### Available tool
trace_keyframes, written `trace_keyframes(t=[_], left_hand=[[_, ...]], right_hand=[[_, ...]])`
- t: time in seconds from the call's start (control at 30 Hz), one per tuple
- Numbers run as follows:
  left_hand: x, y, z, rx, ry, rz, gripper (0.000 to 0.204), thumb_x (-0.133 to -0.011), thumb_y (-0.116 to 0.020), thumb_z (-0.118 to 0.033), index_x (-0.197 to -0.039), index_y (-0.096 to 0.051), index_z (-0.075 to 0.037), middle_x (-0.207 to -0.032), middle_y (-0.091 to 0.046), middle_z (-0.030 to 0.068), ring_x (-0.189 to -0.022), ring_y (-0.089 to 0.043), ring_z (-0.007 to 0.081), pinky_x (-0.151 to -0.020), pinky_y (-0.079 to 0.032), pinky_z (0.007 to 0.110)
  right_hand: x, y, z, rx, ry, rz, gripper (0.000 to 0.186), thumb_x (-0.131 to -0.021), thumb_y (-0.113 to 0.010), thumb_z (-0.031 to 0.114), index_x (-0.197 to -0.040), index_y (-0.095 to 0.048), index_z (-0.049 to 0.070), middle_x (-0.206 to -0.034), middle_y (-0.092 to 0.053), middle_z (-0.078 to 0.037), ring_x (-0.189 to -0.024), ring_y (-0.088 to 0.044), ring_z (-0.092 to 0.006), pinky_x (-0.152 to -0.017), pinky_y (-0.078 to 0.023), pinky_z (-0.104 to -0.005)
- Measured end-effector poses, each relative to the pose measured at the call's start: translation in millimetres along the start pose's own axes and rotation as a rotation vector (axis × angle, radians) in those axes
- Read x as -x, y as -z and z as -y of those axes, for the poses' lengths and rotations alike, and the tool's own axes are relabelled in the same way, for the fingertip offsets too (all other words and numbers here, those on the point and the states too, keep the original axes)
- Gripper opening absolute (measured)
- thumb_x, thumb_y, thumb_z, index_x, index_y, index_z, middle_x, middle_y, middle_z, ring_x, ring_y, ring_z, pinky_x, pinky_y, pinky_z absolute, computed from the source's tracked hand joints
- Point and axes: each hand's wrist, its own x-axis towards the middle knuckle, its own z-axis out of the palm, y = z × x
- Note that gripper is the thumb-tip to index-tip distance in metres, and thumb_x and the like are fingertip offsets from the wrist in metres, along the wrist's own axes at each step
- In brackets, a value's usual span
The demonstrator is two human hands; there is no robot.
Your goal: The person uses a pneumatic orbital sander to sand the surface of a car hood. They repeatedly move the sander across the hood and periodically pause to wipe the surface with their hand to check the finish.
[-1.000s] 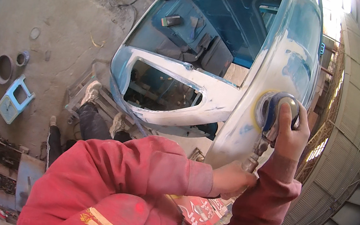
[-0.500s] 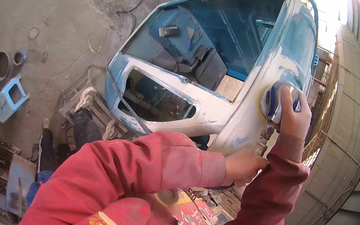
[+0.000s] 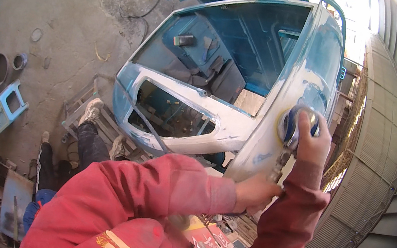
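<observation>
My right hand (image 3: 315,141) grips the head of a round orbital sander (image 3: 292,118), whose pale yellow-rimmed pad lies on the white-primed, blue-patched corner pillar of a metal vehicle cab (image 3: 236,129). Just below, my left hand (image 3: 255,193) is closed round the sander's metal hose fitting or handle, partly hidden behind my right sleeve. Inside the cab, through a large opening, are dark padded parts and a small block (image 3: 184,40). A smaller window cut-out sits in the white lower panel.
Blue plastic stool (image 3: 7,107), round rings and a hose on the concrete floor (image 3: 46,9). A metal frame (image 3: 81,106) stands by dusty legs and shoes; another person's dark-trousered leg (image 3: 46,168) is beside them. Metal scrap lies lower left; a corrugated wall rises at right.
The sander in my right hand moved up along the pillar, then slightly back down and left. My left hand followed it, still holding on. The view has shifted a little.
</observation>
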Motion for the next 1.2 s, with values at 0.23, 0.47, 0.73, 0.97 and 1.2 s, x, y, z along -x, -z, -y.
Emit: trace_keyframes(t=[0.23,0.47,0.73,0.97,1.2], left_hand=[[-21,11,4,-0.230,-0.106,0.072,0.008,-0.097,-0.062,-0.018,-0.094,-0.064,-0.012,-0.063,-0.052,0.0004,-0.045,-0.045,0.0145,-0.041,-0.030,0.031],[-30,6,-58,0.036,-0.004,0.148,0.022,-0.101,-0.060,-0.022,-0.080,-0.056,-0.016,-0.056,-0.039,-0.0055,-0.043,-0.036,0.0102,-0.041,-0.021,0.032],[25,-5,22,-0.119,-0.073,-0.070,0.018,-0.095,-0.062,-0.022,-0.083,-0.056,-0.010,-0.055,-0.046,0.0008,-0.040,-0.042,0.0148,-0.038,-0.028,0.034],[26,-7,25,-0.025,0.026,-0.039,0.014,-0.097,-0.062,-0.019,-0.091,-0.064,-0.007,-0.060,-0.049,-0.0002,-0.045,-0.043,0.0123,-0.040,-0.028,0.032],[-10,19,-20,-0.018,0.047,0.067,0.013,-0.097,-0.061,-0.014,-0.090,-0.069,-0.006,-0.065,-0.057,0.0045,-0.053,-0.054,0.0186,-0.045,-0.039,0.034]], right_hand=[[-6,0,9,0.044,-0.121,0.008,0.057,-0.089,-0.076,0.047,-0.123,-0.072,0.001,-0.106,-0.077,-0.015,-0.100,-0.074,-0.0246,-0.091,-0.054,-0.0366],[-65,-12,-9,0.175,-0.062,-0.072,0.070,-0.086,-0.076,0.054,-0.129,-0.070,-0.001,-0.114,-0.076,-0.021,-0.111,-0.072,-0.0340,-0.098,-0.052,-0.0396],[34,3,1,-0.119,-0.031,-0.005,0.046,-0.092,-0.078,0.036,-0.122,-0.070,0.001,-0.097,-0.076,-0.011,-0.089,-0.071,-0.0157,-0.082,-0.056,-0.0315],[35,6,18,-0.087,-0.233,0.006,0.044,-0.091,-0.079,0.033,-0.120,-0.070,0.001,-0.099,-0.076,-0.011,-0.086,-0.071,-0.0141,-0.079,-0.056,-0.0307],[-22,-7,-7,-0.016,-0.038,-0.039,0.054,-0.091,-0.076,0.045,-0.122,-0.072,0.001,-0.104,-0.077,-0.016,-0.096,-0.073,-0.0249,-0.089,-0.054,-0.0360]])
